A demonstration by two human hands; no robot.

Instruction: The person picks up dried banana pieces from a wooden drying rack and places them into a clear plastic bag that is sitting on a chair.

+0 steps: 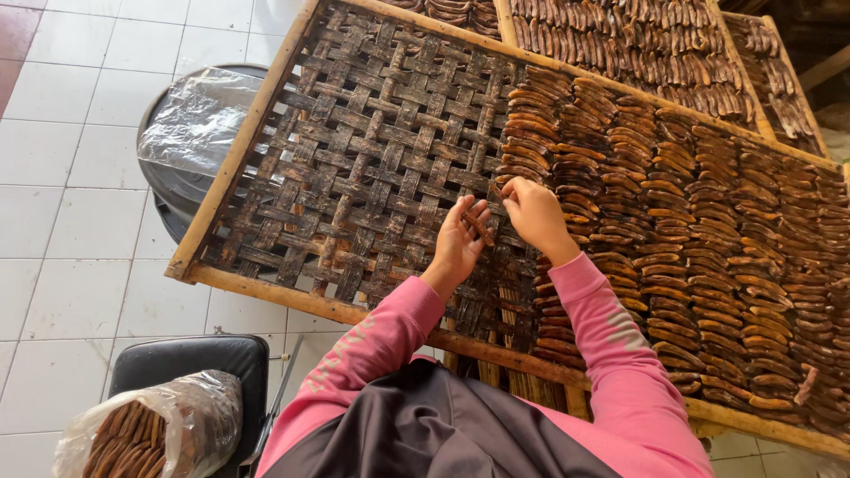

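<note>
A dark brown strip (479, 228) of dried fruit lies across the fingers of the left hand (459, 241), over the bare weave of the tray (354, 159) and just left of the last filled column; the left fingers are loosely spread and slightly curled, cradling the strip rather than clamping it; the right hand (535, 215) sits just beside it, fingers curled together with the tips turned toward the strip and the edge of the laid rows (673, 204); whether those tips pinch anything I cannot tell, since the back of the hand hides them.

By the look of it, the step in hand is laying strips one by one onto the woven tray; the right half is packed in overlapping columns, the left half is open lattice, so the work seems about midway on this tray. The next move would call for setting the strip down against the column's edge, aligned with its neighbours and lapping them a little, without disturbing those already placed; the weave has gaps, so the strip needs to bridge the slats rather than fall between.

Farther out: a second tray (620, 44) behind is fully covered; a plastic bag (150, 434) of similar strips rests on a black stool (190, 358) at the lower left; a dark round tub (190, 142) lined with clear plastic stands under the tray's left edge on the white tile floor (71, 221); pink sleeves (611, 336) cover both arms.
</note>
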